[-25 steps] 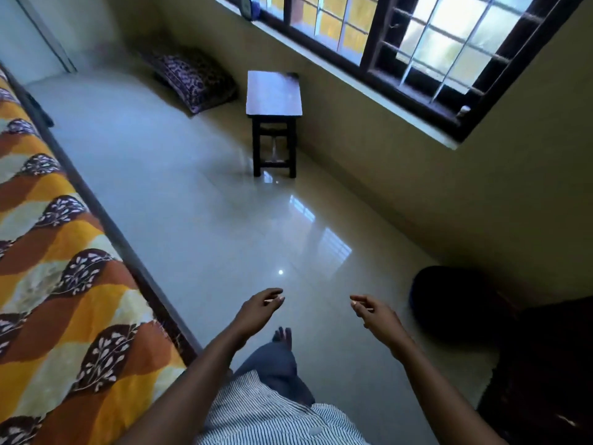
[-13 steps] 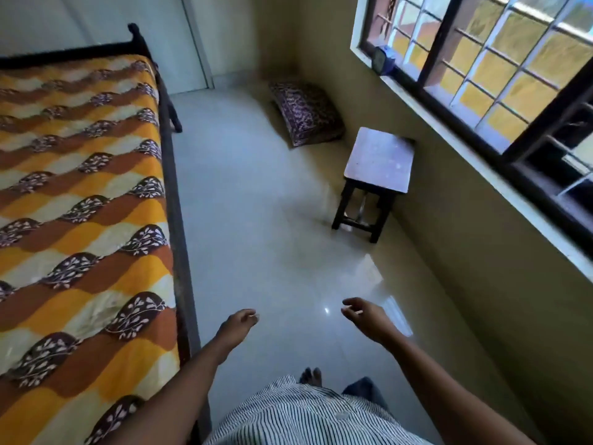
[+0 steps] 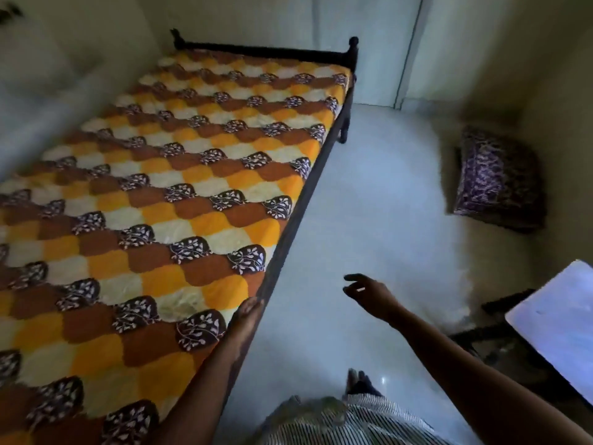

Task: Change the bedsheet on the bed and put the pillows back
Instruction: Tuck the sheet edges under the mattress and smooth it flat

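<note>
An orange, brown and cream patterned bedsheet [image 3: 179, 194] covers the mattress on the dark-framed bed [image 3: 322, 152], which fills the left of the head view. My left hand [image 3: 248, 313] is at the bed's near right edge, over the frame rail; its fingers are blurred. My right hand [image 3: 369, 292] hovers above the floor to the right of the bed, fingers loosely curled and holding nothing. A dark purple patterned pillow [image 3: 494, 178] leans against the wall on the floor at the right.
A small wooden stool [image 3: 558, 322] stands at the right edge, close to my right arm. Pale tiled floor [image 3: 369, 203] runs between bed and wall. A closed door [image 3: 378, 43] is behind the bed's far end. My feet show at the bottom.
The view has swung left toward the bed. My left hand has moved from over the floor to the bed's edge. The stool and pillow now lie further right.
</note>
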Motion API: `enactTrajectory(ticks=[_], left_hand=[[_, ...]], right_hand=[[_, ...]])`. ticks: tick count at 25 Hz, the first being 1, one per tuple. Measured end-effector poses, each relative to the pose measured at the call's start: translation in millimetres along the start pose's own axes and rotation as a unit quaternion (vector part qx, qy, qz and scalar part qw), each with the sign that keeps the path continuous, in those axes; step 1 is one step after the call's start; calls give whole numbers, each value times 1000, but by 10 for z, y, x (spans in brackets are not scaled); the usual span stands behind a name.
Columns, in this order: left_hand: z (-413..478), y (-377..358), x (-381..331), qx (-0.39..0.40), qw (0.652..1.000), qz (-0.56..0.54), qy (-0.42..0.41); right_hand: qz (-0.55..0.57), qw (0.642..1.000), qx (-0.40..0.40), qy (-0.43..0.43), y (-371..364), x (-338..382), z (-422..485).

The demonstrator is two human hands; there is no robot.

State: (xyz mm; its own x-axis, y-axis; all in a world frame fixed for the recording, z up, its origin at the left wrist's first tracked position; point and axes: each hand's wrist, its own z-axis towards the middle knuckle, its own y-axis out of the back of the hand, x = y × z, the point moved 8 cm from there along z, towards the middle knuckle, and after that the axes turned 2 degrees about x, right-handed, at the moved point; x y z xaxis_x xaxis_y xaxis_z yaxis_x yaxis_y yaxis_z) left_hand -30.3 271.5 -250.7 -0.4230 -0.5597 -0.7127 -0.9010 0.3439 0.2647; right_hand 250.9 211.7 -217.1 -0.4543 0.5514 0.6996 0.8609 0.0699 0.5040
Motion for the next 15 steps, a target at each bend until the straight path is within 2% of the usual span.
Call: enactTrajectory(ticks=[2,4,10,15], left_hand=[[175,119,-261,-58,996,-63,6],[315,295,-535,-111,991,-75,4],[1166,797,-979,-157,984,-80,-39],[2188,1232,-1333,-189,980,31,-53]], right_hand=[[-20,998,39,42,100,370,503],[-42,994,69,72,151,763,953],[-80,982,125,118,-20,1713,2058],[-94,984,109,106,-97,2371,2921]])
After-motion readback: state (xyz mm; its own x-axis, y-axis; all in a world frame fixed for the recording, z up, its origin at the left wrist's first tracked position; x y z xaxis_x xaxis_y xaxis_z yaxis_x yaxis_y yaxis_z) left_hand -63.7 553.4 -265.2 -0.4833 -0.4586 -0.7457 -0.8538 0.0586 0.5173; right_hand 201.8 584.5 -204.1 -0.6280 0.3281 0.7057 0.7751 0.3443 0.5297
